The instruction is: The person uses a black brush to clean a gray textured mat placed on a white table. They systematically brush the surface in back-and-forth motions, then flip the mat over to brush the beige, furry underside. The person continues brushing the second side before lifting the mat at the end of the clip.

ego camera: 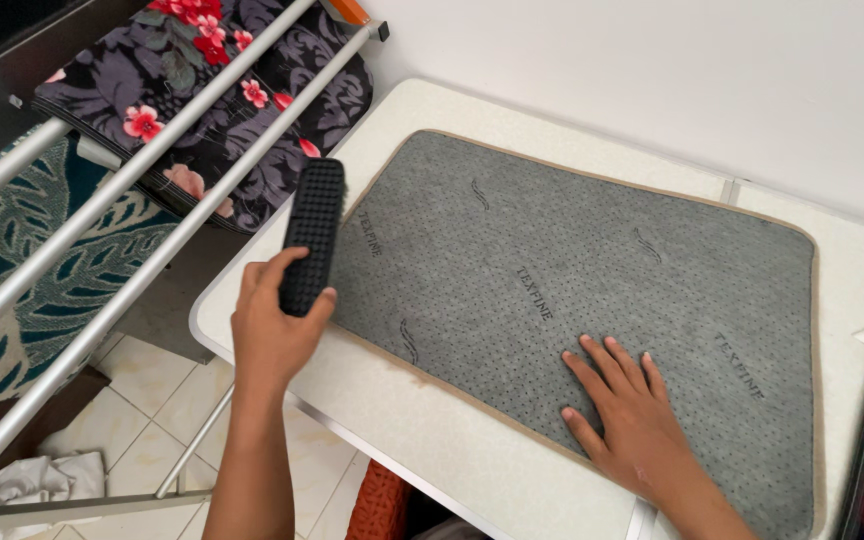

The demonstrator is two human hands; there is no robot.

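Left hand [274,325] gripping black brush [312,235] (at mat's edge), right hand [630,415] flat, fingers spread, on grey mat [592,270]

White wall [652,60], pale tiled floor [152,420] — metal drying rack [102,260] at left.

drying rack [152,200] — floral cloth [207,100] behind

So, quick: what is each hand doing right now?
Left hand: closed around a black brush.
Right hand: open, flat on the grey mat.
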